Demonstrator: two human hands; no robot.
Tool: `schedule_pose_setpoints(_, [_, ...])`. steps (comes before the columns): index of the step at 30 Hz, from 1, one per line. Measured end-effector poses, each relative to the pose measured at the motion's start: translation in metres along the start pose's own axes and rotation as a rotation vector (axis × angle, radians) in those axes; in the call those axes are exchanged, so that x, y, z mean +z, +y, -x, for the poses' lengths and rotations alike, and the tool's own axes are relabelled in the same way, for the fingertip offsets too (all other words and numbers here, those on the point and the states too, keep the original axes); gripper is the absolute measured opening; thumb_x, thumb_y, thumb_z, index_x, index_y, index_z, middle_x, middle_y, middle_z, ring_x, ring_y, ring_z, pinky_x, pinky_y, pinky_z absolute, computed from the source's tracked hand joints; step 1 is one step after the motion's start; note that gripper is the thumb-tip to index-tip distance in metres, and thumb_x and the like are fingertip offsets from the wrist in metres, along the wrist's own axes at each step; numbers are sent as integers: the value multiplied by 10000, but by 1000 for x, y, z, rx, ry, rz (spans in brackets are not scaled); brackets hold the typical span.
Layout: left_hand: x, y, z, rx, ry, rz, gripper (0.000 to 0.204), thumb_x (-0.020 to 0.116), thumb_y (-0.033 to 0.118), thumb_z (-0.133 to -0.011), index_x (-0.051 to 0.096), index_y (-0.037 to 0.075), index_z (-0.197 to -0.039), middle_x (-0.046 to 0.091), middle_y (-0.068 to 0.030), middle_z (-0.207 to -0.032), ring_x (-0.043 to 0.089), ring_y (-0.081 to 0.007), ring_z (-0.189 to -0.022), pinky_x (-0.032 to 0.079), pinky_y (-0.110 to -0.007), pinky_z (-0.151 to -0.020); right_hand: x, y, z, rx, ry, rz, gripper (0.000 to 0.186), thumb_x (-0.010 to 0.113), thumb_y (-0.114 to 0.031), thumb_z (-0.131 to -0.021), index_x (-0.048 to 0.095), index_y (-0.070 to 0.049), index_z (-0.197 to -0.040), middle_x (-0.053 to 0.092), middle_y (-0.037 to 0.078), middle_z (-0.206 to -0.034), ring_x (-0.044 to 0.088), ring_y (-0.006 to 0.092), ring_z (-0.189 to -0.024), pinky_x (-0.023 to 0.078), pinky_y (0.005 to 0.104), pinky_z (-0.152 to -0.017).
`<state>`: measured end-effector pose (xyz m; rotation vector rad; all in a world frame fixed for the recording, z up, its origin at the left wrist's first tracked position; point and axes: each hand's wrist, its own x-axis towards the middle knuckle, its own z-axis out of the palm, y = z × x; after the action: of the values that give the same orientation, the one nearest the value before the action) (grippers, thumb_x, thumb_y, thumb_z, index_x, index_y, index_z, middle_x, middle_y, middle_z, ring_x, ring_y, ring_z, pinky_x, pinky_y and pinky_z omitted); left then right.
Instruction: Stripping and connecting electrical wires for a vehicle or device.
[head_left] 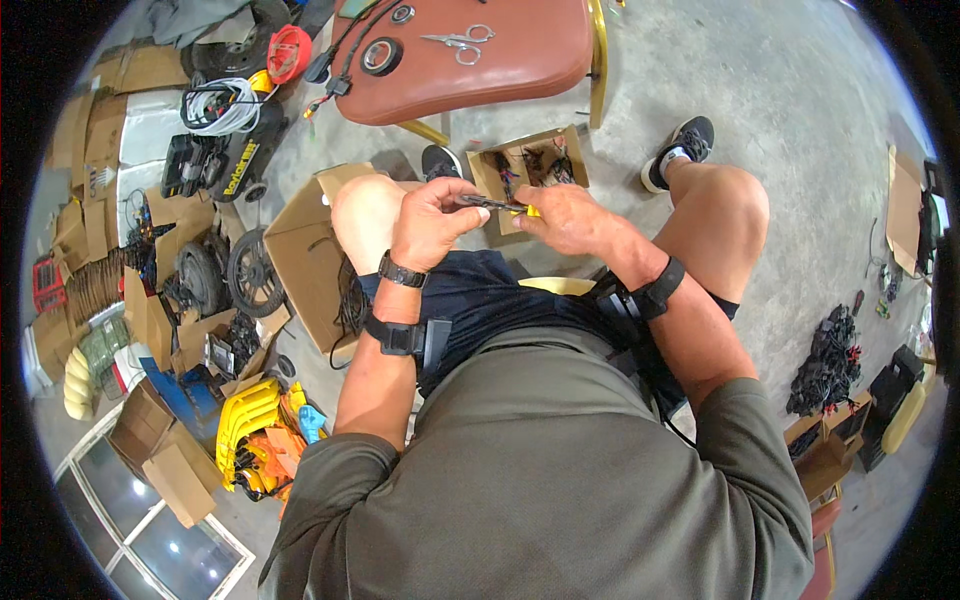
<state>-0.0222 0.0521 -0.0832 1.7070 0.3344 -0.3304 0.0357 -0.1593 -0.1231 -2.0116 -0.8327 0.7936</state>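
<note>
Above my lap, my two hands are close together in front of a small open cardboard box [487,182]. My left hand [428,225] is closed, its thumb and fingers pinching one end of a thin dark piece with a yellow end [533,211]. My right hand [572,222] is closed around the yellow end. Whether this piece is a cable with a connector or a small tool is too small to tell. Several bundles of dark and coloured wires [540,165] lie in the small box. Silver scissors [464,43] rest on the brown chair seat [510,85] ahead.
On the seat are also a black roll [382,57] and black cables [345,60]. A larger open carton [300,265] with black cable stands by my left knee. Wheels [255,272], yellow and orange parts [250,425] and cartons crowd the left. A black wire heap [826,365] lies right.
</note>
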Motion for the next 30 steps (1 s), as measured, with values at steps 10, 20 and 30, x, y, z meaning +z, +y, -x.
schedule_pose_setpoints(10, [9,-9,3,-54,23,197,258,670,-39,-796,592,21,-1034,681,-82,-823,649,-133,-686,485,-219,-583,7,9,-5,-63,159,324,205,606,-190,-818,575,-60,-974,667,170,-779,654,368,-802,482,478,-751])
schedule_pose_setpoints(20, [15,-9,6,-31,18,189,323,654,-102,-772,567,-21,-1072,669,-79,-820,643,-123,-691,493,-222,-580,6,12,-6,-146,252,282,315,573,-24,-755,569,-56,-1068,636,158,-1001,604,327,-1001,485,443,-822])
schedule_pose_setpoints(30, [15,-4,9,-25,31,257,394,681,-32,-788,558,2,-1161,674,-68,-798,650,-138,-679,478,-219,-576,11,8,-5,-97,224,63,307,596,-74,-821,553,-44,-1123,622,190,-1033,599,383,-989,482,473,-820])
